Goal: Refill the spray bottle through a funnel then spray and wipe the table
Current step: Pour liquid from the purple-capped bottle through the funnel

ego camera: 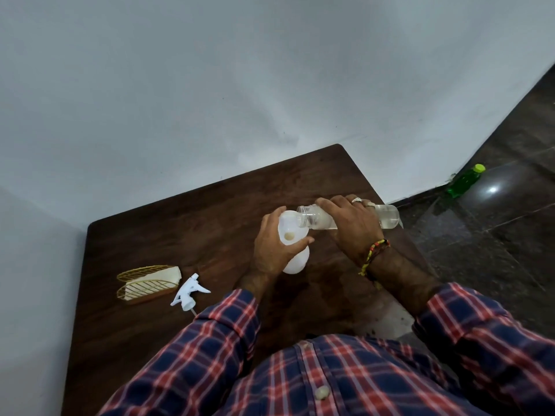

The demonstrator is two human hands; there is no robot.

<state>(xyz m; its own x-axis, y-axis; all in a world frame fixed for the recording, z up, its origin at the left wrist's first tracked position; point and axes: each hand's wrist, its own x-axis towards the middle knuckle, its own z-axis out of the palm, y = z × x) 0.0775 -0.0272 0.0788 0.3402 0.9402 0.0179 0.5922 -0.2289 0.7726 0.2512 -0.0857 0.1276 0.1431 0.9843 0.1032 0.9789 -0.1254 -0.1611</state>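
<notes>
L hand [271, 249] wrapped round funnel [292, 231] atop white spray bottle [297, 261], near table's [180, 223] right edge. R hand [350, 225] clasps clear water bottle [387, 216], tipped, mouth over funnel. Pour slow, keep funnel steady, watch level.

Left grip [271, 250] covers most of spray bottle [295, 261]. Right grip [351, 223] hides clear bottle's [387, 216] middle. Torso blocks counter's [180, 229] near edge. Trigger head's [189, 292] tube runs under sleeve [216, 334]. Flow into funnel [289, 229] indiscernible.
</notes>
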